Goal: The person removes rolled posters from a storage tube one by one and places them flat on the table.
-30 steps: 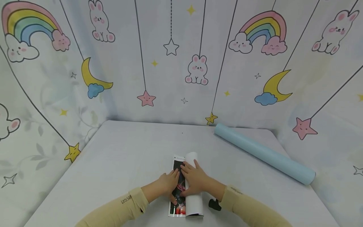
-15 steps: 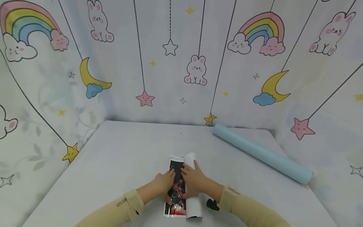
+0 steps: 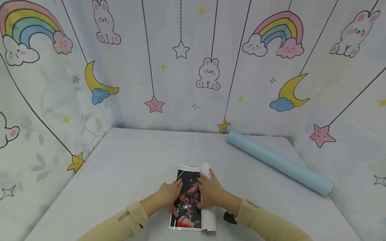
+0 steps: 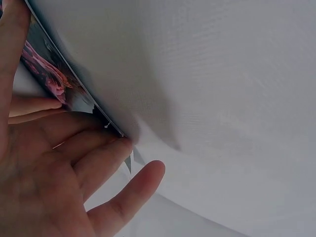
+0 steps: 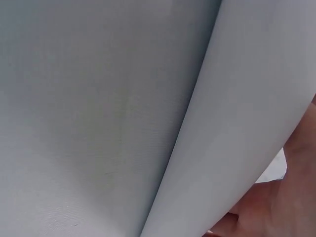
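Observation:
A glossy poster (image 3: 190, 195) with a dark, pink-flowered print lies partly unrolled on the white table, its right side still a white-backed roll (image 3: 208, 219). Along its left edge rests my left hand (image 3: 169, 194), fingers straight and thumb spread toward the near end. The left wrist view shows the fingertips (image 4: 123, 148) right at the poster's edge. My right hand (image 3: 211, 191) lies over the roll with fingers spread, fingertips at the roll's left side. In the right wrist view the roll's white back (image 5: 232, 118) hides most of that hand.
A long light-blue roll (image 3: 280, 162) lies diagonally at the back right of the table (image 3: 144, 150). A small black object (image 3: 230, 217) sits by the right sleeve. A curtain with printed rabbits and rainbows (image 3: 126, 67) hangs behind.
The poster has opened wider, showing more of the print. My left hand has shifted left with its edge, and the right hand and roll have moved slightly right.

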`<state>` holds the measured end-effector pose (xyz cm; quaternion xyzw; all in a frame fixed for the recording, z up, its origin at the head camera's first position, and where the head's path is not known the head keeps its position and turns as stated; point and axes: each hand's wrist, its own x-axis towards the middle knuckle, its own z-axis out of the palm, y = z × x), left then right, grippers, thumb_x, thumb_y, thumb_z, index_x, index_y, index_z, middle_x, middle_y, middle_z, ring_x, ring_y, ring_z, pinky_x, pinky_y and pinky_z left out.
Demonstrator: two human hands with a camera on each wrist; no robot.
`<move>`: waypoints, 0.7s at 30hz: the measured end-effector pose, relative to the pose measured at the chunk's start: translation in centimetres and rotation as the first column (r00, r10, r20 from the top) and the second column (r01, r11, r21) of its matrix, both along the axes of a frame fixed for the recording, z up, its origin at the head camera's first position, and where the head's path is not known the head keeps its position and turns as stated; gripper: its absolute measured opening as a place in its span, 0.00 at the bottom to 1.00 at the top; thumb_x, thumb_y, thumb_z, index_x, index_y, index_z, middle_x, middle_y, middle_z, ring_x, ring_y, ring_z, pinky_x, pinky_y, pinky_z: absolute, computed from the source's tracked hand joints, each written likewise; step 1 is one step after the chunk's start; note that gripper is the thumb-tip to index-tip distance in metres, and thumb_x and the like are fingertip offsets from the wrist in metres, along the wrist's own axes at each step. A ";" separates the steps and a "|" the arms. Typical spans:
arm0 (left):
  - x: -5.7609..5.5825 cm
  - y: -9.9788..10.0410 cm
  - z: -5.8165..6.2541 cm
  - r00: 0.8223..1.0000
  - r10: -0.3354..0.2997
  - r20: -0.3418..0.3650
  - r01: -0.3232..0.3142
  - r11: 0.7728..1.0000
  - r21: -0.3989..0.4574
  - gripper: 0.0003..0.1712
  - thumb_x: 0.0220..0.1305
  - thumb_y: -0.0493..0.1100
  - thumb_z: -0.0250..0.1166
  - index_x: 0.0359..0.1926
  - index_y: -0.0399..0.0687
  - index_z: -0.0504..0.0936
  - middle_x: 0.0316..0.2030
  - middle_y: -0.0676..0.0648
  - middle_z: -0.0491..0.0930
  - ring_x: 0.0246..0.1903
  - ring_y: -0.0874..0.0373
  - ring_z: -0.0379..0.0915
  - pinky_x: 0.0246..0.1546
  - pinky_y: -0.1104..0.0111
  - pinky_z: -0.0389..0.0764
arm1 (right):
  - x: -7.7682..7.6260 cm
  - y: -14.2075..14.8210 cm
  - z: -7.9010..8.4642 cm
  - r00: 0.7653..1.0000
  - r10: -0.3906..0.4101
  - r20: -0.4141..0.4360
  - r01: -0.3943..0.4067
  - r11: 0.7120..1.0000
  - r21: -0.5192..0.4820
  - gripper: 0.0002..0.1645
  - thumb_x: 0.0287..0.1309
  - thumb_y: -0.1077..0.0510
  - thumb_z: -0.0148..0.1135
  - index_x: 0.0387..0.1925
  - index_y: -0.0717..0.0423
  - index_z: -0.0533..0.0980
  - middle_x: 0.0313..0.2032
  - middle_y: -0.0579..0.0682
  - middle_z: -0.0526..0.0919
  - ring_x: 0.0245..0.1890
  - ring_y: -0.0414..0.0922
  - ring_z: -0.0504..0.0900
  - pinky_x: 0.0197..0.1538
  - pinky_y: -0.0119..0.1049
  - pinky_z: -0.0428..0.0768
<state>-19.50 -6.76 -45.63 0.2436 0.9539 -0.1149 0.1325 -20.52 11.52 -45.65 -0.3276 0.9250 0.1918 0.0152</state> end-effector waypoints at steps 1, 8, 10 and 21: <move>0.0 -0.1 0.0 1.000 0.002 0.002 -0.002 1.000 0.007 0.65 0.22 0.69 0.74 0.64 0.43 0.65 0.65 0.47 0.61 0.62 0.55 0.60 0.45 0.57 0.74 | 0.0 0.1 0.0 1.000 0.004 -0.005 -0.004 1.000 0.000 0.51 0.39 0.22 0.55 0.56 0.53 0.72 0.58 0.48 0.71 0.64 0.47 0.60 0.63 0.57 0.50; 0.0 -0.4 0.0 0.999 0.026 0.019 -0.027 0.998 0.052 0.64 0.22 0.67 0.75 0.63 0.42 0.65 0.65 0.46 0.61 0.62 0.54 0.59 0.47 0.53 0.73 | -0.1 1.1 -0.2 1.000 0.009 -0.014 -0.009 0.999 -0.038 0.50 0.40 0.22 0.53 0.55 0.53 0.73 0.58 0.49 0.71 0.65 0.48 0.59 0.63 0.58 0.49; 0.0 -0.5 0.0 0.999 0.031 0.017 -0.032 0.998 0.048 0.64 0.22 0.67 0.75 0.64 0.42 0.65 0.65 0.46 0.61 0.62 0.54 0.59 0.48 0.52 0.72 | -0.2 1.3 -0.3 1.000 0.008 -0.009 -0.009 0.998 -0.057 0.49 0.40 0.22 0.52 0.55 0.52 0.72 0.58 0.49 0.70 0.65 0.48 0.58 0.63 0.59 0.49; 0.2 -0.6 0.5 0.999 0.040 0.003 -0.040 0.999 0.011 0.64 0.22 0.68 0.75 0.63 0.44 0.66 0.64 0.47 0.62 0.61 0.55 0.61 0.49 0.50 0.71 | -0.4 1.8 -0.6 0.997 0.017 -0.072 -0.019 0.999 -0.031 0.48 0.41 0.21 0.49 0.54 0.50 0.72 0.54 0.47 0.72 0.64 0.50 0.61 0.62 0.60 0.51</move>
